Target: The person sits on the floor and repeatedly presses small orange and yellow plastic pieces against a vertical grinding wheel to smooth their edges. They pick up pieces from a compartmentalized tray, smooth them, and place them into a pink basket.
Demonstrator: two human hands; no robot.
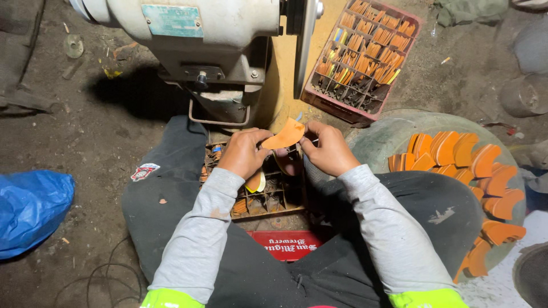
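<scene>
While held above red plastic compartment crate [288, 244], flat orange curved leather piece [284, 136] pinched both ends: left hand [245, 153], right hand [328, 149]; grey bench grinder [200, 34] beyond.

Matt orange leather-like piece [283, 136], rough-edged.

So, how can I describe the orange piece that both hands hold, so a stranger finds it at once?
Start at the big grey machine at the top. Just below it, the left hand and right hand pinch one flat orange piece. Unlike the orange pieces fanned on the tyre, it is alone and lifted.
</scene>
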